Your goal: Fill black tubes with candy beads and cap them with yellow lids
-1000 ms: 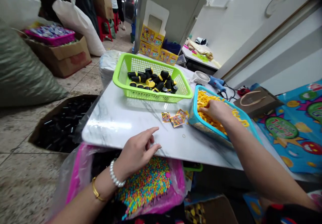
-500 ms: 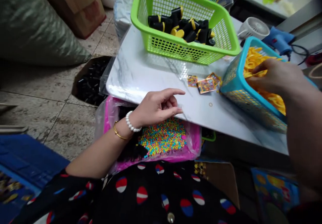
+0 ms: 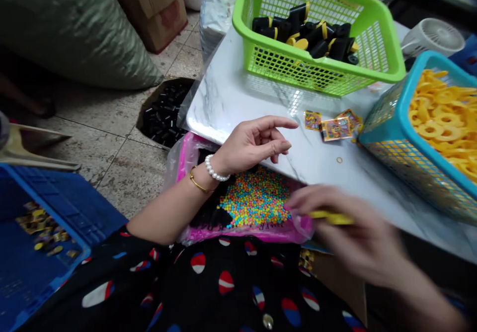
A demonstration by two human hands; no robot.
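- I saw the right hand [image 3: 354, 227] blurred at lower right, pinching a yellow plastic piece [image 3: 331, 217]; a loose pinch could drop it.
- The left hand [image 3: 253, 145] hung open over colored beads [image 3: 255, 198]; a bump could scatter them.

Yellow rings [image 3: 443, 118] fill a turquoise mesh basket [image 3: 395, 98].

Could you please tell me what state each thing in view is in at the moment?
Left hand: open, empty, fingers relaxed.
Right hand: blurred, pinching a yellow piece.
Blue plastic basket: on the table, filled with yellow rings.
Green plastic basket: on the table, holding black-and-yellow pieces.
Printed cards: lying loose on the marble table.
Pink bag: open, holding coloured beads.
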